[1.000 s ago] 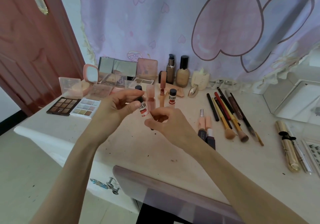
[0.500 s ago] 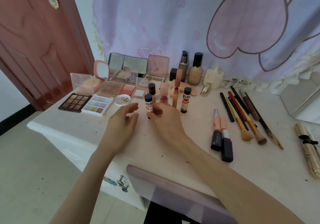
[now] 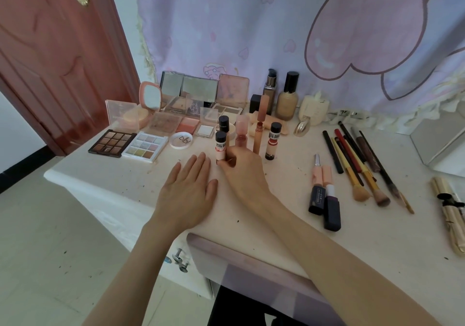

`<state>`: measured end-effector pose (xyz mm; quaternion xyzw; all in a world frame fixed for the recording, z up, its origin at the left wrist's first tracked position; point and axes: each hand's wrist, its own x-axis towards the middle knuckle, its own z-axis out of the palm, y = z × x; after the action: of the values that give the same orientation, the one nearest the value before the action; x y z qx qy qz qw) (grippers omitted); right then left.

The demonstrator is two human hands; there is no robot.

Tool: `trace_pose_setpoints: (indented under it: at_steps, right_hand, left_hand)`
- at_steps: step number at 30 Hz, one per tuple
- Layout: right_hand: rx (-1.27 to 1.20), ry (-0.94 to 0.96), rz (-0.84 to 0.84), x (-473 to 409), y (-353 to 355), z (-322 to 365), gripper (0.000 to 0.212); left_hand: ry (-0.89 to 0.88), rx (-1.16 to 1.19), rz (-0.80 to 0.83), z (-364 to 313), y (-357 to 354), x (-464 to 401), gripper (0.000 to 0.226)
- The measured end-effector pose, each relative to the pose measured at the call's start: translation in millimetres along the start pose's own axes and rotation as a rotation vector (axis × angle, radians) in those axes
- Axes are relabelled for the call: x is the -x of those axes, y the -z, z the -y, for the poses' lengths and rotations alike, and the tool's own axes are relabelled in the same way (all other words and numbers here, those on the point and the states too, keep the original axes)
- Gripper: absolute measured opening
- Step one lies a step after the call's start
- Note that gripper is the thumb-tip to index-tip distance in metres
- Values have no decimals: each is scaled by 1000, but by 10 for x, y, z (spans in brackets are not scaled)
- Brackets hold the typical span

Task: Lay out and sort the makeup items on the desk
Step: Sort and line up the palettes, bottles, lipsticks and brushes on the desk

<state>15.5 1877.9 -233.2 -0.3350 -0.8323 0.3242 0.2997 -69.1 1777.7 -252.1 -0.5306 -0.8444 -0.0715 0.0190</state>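
My right hand point(image 3: 242, 172) pinches the base of a small black-capped lip tube point(image 3: 221, 147) standing upright on the white desk point(image 3: 276, 210). Flat on the desk just left of it lies my left hand point(image 3: 187, 192), fingers straight, holding nothing. Behind the tube stand another black-capped tube point(image 3: 223, 124), a pink tube point(image 3: 242, 131), a tall peach tube point(image 3: 260, 129) and a matching red-labelled tube point(image 3: 273, 140). Two eyeshadow palettes point(image 3: 128, 143) lie at the left. Lipsticks point(image 3: 324, 194) and a row of brushes and pencils point(image 3: 357, 164) lie at the right.
Open compacts and mirrored palettes point(image 3: 191, 99) line the back, with foundation bottles point(image 3: 286, 96) beside them. A round white lid point(image 3: 181, 139) lies by the palettes. A gold bundle point(image 3: 450, 210) sits at the far right, a mirror box point(image 3: 442, 144) behind it. A red door point(image 3: 50, 56) stands left.
The tube went from my left hand to my right and now stands on the desk. My left hand has let go and come down flat.
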Motion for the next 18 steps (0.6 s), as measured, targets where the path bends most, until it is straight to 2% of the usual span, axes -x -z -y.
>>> trace_pose_setpoints:
  at_steps: [2,4,7,9,13,18]
  right_hand:
    - [-12,2,6,35,17,-5,9]
    - [-24,-20,16,83,68,2,15]
    - [-27,-31,3,175,258,5,26]
    - [-28,1,-28,259,460,11,24]
    - [-3,31,-106,426,968,-50,25]
    - [66,-83,-194,604,1638,-376,19]
  left_hand:
    - [8,2,6,-15,13,13,93]
    - [13,76,-63,-21,35,56,89]
    - [68,359,-304,-42,76,172,55]
    - [70,517,-376,-153,142,240,40]
    - [-121,529,-275,-602,213,208,26]
    - [-310,403,-134,-1052,73,95,36]
